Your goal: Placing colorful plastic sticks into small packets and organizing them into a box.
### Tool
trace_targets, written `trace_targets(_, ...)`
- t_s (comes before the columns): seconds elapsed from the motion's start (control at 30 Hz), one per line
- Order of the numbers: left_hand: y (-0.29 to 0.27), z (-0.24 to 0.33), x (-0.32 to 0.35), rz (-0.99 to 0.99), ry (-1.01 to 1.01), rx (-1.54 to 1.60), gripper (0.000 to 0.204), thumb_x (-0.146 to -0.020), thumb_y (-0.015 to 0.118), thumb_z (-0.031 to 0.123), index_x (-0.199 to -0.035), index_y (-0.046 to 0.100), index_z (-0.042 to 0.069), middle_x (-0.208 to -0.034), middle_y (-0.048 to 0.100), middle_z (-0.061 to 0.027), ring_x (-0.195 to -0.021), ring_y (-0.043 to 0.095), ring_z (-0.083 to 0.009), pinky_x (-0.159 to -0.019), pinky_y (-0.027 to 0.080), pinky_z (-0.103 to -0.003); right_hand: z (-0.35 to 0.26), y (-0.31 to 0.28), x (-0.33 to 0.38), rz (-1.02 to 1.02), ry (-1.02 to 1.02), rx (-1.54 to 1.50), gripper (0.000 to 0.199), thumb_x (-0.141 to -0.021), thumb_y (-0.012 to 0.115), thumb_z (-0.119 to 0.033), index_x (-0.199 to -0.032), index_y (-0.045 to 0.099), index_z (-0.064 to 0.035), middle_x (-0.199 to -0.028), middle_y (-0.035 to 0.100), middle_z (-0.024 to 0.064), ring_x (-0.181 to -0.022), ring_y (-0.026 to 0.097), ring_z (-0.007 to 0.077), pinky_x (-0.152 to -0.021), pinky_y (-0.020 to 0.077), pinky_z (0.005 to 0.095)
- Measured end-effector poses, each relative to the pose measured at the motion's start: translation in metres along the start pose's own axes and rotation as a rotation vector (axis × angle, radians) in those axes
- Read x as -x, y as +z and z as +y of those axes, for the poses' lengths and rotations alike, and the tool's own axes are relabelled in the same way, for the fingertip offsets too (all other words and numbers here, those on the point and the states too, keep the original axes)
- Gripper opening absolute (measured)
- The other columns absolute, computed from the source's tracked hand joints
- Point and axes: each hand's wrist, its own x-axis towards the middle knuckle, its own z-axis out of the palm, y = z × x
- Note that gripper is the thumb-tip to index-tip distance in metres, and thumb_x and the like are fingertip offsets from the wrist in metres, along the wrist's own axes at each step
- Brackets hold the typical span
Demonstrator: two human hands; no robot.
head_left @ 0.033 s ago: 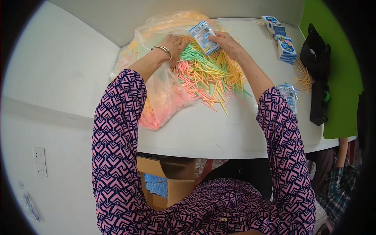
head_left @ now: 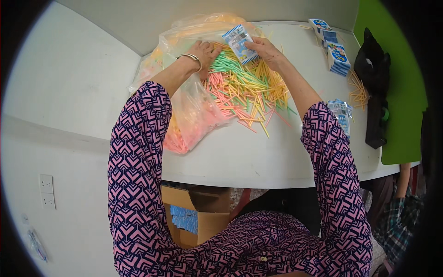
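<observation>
A loose heap of thin straw-like sticks (head_left: pixel 244 87) in pink, green, yellow and orange spills over the table from a clear plastic bag (head_left: pixel 196 124). My left hand (head_left: pixel 203 54), a metal bangle at its wrist, reaches into the heap's upper left side by the bag's mouth. Its fingers are somewhat apart and touch the sticks, with the tips partly hidden. Between thumb and fingers my right hand (head_left: pixel 267 52) grips a small blue-and-white packet (head_left: pixel 239 45) by its right edge. The packet is tilted just above the heap.
Stacks of blue-and-white packets (head_left: pixel 338 59) stand at the far right of the white table (head_left: pixel 258 161). Flat packets (head_left: pixel 340 115) lie near my right sleeve. A black object (head_left: pixel 371 69) stands beside a green partition (head_left: pixel 401 101). Below the table edge, a cardboard box (head_left: pixel 212 226) holds blue packets.
</observation>
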Motion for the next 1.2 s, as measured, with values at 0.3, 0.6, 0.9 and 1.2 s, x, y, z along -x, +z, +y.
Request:
trace_targets(0.3, 0.021, -0.013, -0.026, 0.165, 0.057, 0.15, 0.111, -0.051, 0.081, 0.033, -0.14, 0.022, 0.004, -0.141, 0.033, -0.0117, -0.131, 0.03, -0.0262, -0.105, 0.024, -0.053, 0.025, 0.009, -0.056, 0.078, -0.064, 0.294, 0.031, -0.093, 0.051, -0.03, -0.104, 0.059, -0.0026, -0.091, 0.064, 0.0042, -0.08, 0.056, 0.011, -0.072, 0.0434, 0.029)
trace_targets(0.6, 0.039, -0.005, -0.013, 0.342, 0.096, 0.316, 0.077, -0.062, 0.071, 0.031, -0.127, 0.038, 0.003, -0.12, 0.052, -0.0138, -0.116, 0.045, -0.0266, -0.091, 0.033, -0.048, 0.032, 0.015, -0.038, 0.01, -0.262, 0.901, 0.036, -0.092, 0.043, -0.034, -0.102, 0.054, -0.0014, -0.094, 0.059, 0.0182, -0.089, 0.055, 0.0338, -0.08, 0.0413, 0.0418)
trace_targets(0.9, 0.018, 0.029, 0.019, 0.252, 0.092, 0.38, 0.069, -0.062, 0.066, 0.024, -0.123, 0.042, 0.004, -0.106, 0.057, -0.0123, -0.106, 0.051, -0.0263, -0.09, 0.033, -0.049, 0.024, 0.008, 0.017, -0.177, -0.23, 0.758, 0.035, -0.094, 0.042, -0.035, -0.093, 0.049, -0.0001, -0.082, 0.054, 0.0115, -0.078, 0.05, 0.0249, -0.073, 0.0402, 0.0363)
trace_targets(1.2, 0.011, 0.052, 0.041, 0.267, 0.104, 0.3, 0.066, -0.059, 0.064, 0.016, -0.121, 0.044, 0.002, -0.104, 0.058, -0.0115, -0.108, 0.048, -0.0271, -0.092, 0.028, -0.059, 0.018, 0.006, 0.054, -0.186, -0.216, 0.735, 0.033, -0.093, 0.045, -0.033, -0.092, 0.05, -0.001, -0.075, 0.049, 0.0072, -0.072, 0.046, 0.0183, -0.067, 0.0385, 0.0329)
